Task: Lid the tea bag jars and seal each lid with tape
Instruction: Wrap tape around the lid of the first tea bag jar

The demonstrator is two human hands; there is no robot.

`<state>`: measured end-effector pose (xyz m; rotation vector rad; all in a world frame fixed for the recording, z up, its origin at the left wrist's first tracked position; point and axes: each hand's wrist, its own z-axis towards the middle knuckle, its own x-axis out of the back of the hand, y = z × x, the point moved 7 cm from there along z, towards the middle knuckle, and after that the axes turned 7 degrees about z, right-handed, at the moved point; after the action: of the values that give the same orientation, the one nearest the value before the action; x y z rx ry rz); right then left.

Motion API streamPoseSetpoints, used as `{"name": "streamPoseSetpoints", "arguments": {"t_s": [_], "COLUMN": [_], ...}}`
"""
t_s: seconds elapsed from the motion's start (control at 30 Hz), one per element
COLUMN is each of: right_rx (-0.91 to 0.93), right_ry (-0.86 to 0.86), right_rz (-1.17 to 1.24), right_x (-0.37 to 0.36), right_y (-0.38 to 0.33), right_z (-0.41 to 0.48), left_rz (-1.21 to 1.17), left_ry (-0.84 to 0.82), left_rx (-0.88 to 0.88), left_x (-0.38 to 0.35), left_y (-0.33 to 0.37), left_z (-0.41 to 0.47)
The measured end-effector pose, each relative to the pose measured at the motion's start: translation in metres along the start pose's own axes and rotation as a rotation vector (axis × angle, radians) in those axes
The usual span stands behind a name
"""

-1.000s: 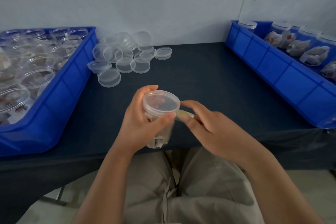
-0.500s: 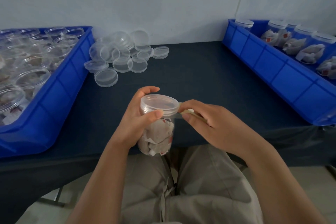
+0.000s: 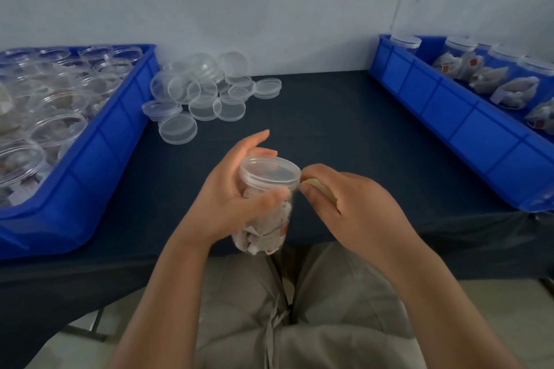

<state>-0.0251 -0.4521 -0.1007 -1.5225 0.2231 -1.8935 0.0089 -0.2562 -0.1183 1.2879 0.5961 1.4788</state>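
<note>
- My left hand [image 3: 230, 201] grips a clear tea bag jar [image 3: 265, 231] just above the near edge of the table [image 3: 329, 117]. The thumb crosses the front of the jar and the fingers wrap round behind it.
- The jar is packed with tea bags, a few red tags showing near its base. It tilts a little, its bottom toward my lap.
- A clear lid [image 3: 269, 172] sits on the jar's mouth.
- My right hand [image 3: 347, 207] pinches a pale yellowish strip of tape [image 3: 318, 185] between thumb and forefinger. The tips are right at the lid's rim on the jar's right side.
- The left blue bin [image 3: 99, 159] holds many open jars [image 3: 57, 129], standing upright and crowded together. Tea bags are dimly visible inside several.
- A heap of loose lids [image 3: 204, 93] lies on the dark table beside that bin, against the wall. Some lie flat and some lean on one another.
- The right blue bin [image 3: 467, 129] holds lidded jars [image 3: 515, 90] lying in a row, each with tea bags inside.
</note>
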Motion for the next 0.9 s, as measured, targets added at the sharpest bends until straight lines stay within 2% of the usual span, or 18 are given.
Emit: {"name": "streamPoseSetpoints", "arguments": {"t_s": [0.13,0.27,0.5,0.63,0.8,0.9], "right_rx": [-0.005,0.012,-0.007,-0.040,-0.105,-0.160], "right_ry": [-0.078,-0.161,-0.174,-0.083,-0.026,-0.029], "right_rz": [0.049,0.042,0.060,-0.083,-0.255,-0.277], "right_x": [-0.002,-0.004,-0.004,-0.003,-0.010,-0.014], "right_y": [0.001,0.003,0.006,0.002,-0.001,0.001], "right_z": [0.000,-0.002,-0.001,-0.001,-0.007,-0.008], "left_rz": [0.130,0.168,0.201,0.248,0.469,0.599], "left_ry": [0.210,0.303,0.337,0.309,0.348,0.337], "left_rx": [0.015,0.000,0.005,-0.053,-0.141,-0.189], "left_x": [-0.001,0.001,0.002,-0.003,-0.010,-0.014], "left_y": [0.006,0.009,0.012,0.016,0.032,0.041], "left_z": [-0.008,-0.010,-0.012,-0.016,-0.018,-0.017]}}
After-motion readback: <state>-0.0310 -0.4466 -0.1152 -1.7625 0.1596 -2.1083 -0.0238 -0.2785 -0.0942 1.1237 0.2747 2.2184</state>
